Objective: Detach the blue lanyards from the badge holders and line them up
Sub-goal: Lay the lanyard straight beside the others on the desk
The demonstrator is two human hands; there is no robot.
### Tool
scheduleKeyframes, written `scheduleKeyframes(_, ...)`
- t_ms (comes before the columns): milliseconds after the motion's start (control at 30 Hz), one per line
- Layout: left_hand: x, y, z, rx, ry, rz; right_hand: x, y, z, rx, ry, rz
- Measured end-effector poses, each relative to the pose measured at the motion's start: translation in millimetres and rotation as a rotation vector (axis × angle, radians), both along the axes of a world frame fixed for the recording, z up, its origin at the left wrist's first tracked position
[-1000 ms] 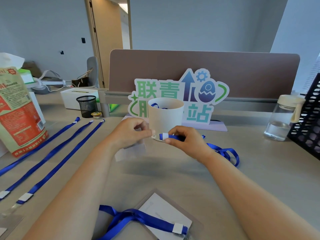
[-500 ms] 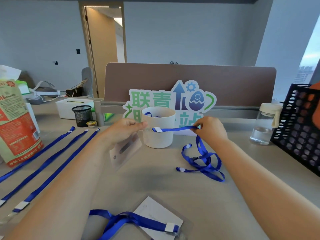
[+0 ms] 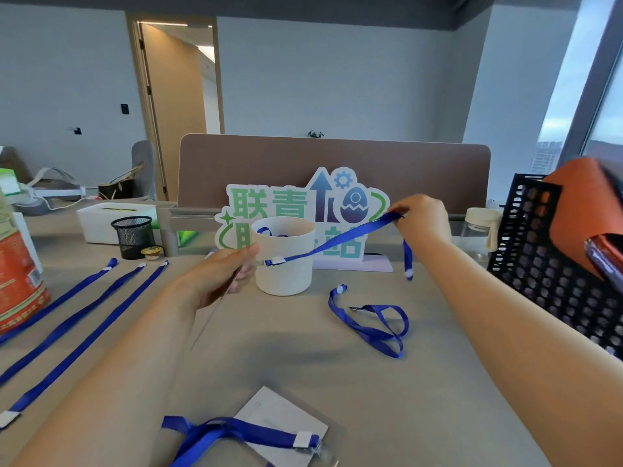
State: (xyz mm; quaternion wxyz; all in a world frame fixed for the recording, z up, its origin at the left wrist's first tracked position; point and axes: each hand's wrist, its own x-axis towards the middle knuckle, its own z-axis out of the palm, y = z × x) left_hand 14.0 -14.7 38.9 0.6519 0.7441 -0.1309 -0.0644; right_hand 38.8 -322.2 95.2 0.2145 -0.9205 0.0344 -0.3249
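Right hand (image 3: 421,219) is pinching the lanyard (image 3: 340,238), likely limp and light; left hand (image 3: 220,276) is pinching the badge holder (image 3: 210,320) beside the clip (image 3: 274,261)

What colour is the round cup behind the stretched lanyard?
The plain round cup is off-white, seen best in the head view.

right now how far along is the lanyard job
Done: three lanyards lie in a row on the left. In hand: the left hand grips a badge holder while the right hand pinches its lanyard, stretched taut between them. Left: the near badge holder is still wrapped in its strap, and a tangled strap lies right of the cup.
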Motion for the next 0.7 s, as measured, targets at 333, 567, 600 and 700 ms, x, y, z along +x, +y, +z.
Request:
scheduleKeyframes(333, -41.9, 53.1, 3.9, 0.197, -0.044, 0.124, -2.2, 90.6, -3.7, -0.003, 0.138, 0.395)
scheduleKeyframes(567, -96.5, 118.0, 8.8, 0.428, 0.049, 0.351, 7.3, 180.3, -16.4, 0.158, 0.291, 0.687)
scheduleKeyframes(600, -102.3, 125.9, 7.3, 0.477, 0.066, 0.388, 10.7, 194.0, -19.9, 0.170, 0.298, 0.709)
scheduleKeyframes(700, -117.1, 149.5, 3.9, 0.536, 0.128, 0.476, 24.0, 229.2, -24.4, 0.124, 0.239, 0.703)
